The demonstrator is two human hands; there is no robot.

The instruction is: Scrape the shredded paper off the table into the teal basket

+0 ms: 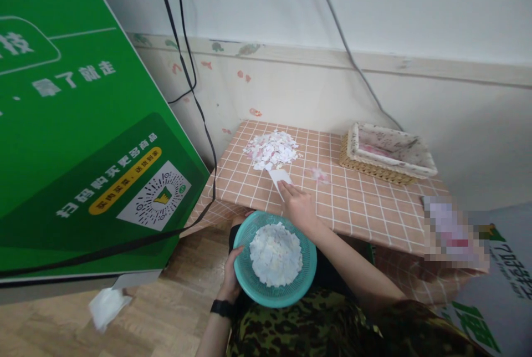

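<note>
The left hand [231, 275] is curled around the left side of a teal colander [308, 268], its thumb over the rim; the other fingers are mostly hidden, so how far they close cannot be told. The colander sits at the person's lap, just in front of the worktop [332, 196], and holds a heap of pale flakes [276, 254].

The right hand [300, 208] reaches over the colander's far right side to the worktop and has a white card [280, 178] pinched, fingers extended along it. The card's far end meets the near edge of a pile [272, 149] of white and pinkish scraps near the worktop's far left corner.

To the right of the card, a pinkish patch [319, 175] shows on the checked cloth. A wicker basket [376, 171] with a fabric lining stands farther right, near the wall [291, 91]. A green panel [103, 141] rises on the left; a white bag-like thing [108, 308] lies on the floor [183, 296] below it.
</note>
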